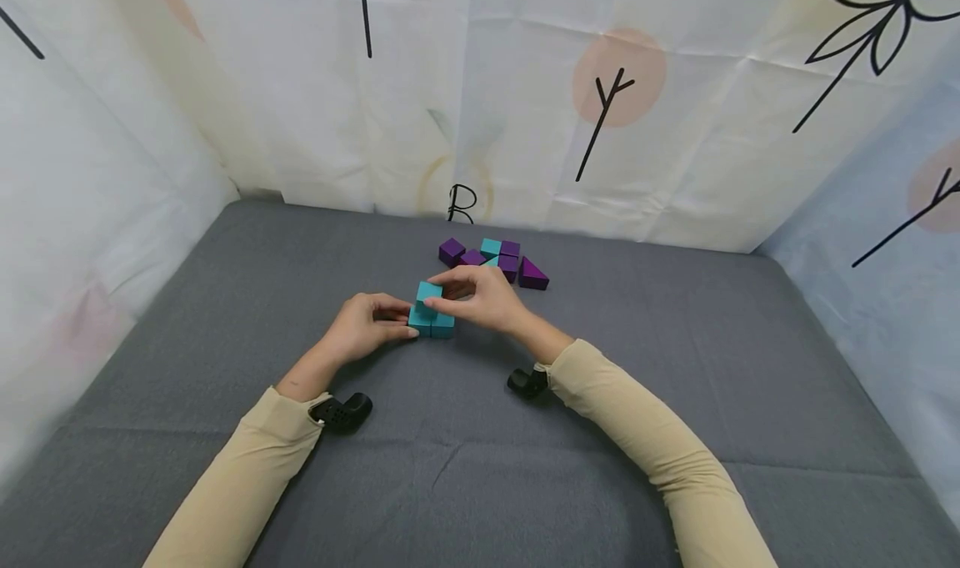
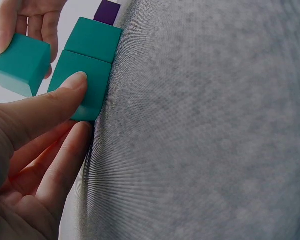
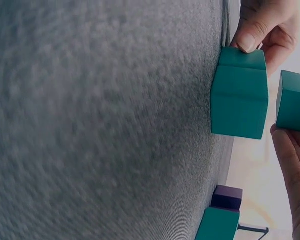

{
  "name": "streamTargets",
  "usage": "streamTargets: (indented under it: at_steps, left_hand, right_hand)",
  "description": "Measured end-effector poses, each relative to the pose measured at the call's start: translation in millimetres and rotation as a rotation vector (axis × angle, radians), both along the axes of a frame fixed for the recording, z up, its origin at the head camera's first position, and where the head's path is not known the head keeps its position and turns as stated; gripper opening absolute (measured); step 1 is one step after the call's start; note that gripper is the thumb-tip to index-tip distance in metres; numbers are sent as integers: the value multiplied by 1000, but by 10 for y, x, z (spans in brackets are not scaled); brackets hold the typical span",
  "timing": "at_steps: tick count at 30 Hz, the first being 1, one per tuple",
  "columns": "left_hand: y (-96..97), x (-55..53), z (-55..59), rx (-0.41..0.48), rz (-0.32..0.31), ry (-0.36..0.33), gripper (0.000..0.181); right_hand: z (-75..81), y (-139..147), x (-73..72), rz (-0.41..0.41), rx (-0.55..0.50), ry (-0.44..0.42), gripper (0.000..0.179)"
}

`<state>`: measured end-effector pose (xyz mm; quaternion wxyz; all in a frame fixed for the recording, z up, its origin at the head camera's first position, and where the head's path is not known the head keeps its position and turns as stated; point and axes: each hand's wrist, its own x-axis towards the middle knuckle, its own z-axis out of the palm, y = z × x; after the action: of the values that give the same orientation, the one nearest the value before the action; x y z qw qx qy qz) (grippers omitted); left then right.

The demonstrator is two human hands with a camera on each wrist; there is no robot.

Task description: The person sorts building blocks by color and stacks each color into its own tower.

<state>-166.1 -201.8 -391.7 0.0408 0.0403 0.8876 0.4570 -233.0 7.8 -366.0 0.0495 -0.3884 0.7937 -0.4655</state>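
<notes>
Two teal cubes stand side by side on the grey cloth: the left cube (image 1: 420,324) and the right cube (image 1: 443,327), their faces touching. My left hand (image 1: 365,328) pinches the left cube, its thumb (image 2: 72,87) on the near face. Above the pair, my right hand (image 1: 483,297) grips another teal cube (image 1: 429,292) between thumb and fingers. Both wrist views show a gap between this raised cube (image 3: 294,102) and the two below. Part of the left hand's fingers is hidden behind the cubes in the head view.
Behind the right hand lies a cluster of several blocks: a purple cube (image 1: 452,252), a teal cube (image 1: 491,248), a purple triangular block (image 1: 533,273) and others partly hidden. The grey cloth (image 1: 600,468) covers the table. A printed white curtain (image 1: 525,134) hangs at the back and sides.
</notes>
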Motion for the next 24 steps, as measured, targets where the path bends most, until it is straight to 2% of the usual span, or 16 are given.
streamTargets:
  at_steps: [11, 24]
  left_hand:
    - [17, 17, 26, 1, -4, 1, 37]
    - [7, 12, 3, 5, -6, 2, 37]
  right_hand:
    - [-46, -44, 53, 50, 17, 1, 28]
    - [-48, -71, 58, 82, 33, 23, 29]
